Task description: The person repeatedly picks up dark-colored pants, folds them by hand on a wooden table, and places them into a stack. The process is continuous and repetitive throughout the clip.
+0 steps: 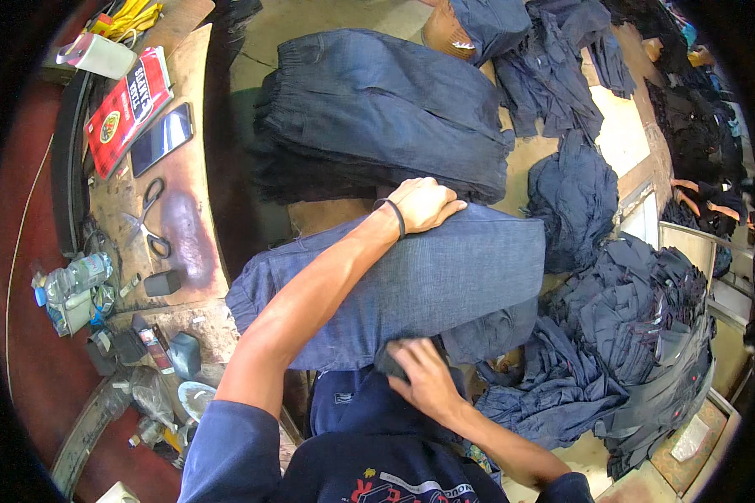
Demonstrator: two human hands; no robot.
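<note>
A pair of blue denim trousers (478, 260) lies folded lengthwise across the middle in front of me, its gathered waist at the left. My left hand (428, 205) is closed at the far edge of these trousers, with a dark band round the wrist. At the near edge, my right hand (424, 373) is blurred by motion. Something dark (387, 359) shows beside its fingers; I cannot make out what it is. Beyond the left hand rests a stack of dark blue elastic-waist trousers (377, 92).
Heaps of dark garments (629, 293) crowd the right side. On the wooden table at left lie scissors (148, 220), a phone (162, 138), a red packet (126, 109) and a dark block (163, 282). Plastic bottles (80, 281) and a white container (101, 55) stand along its outer edge.
</note>
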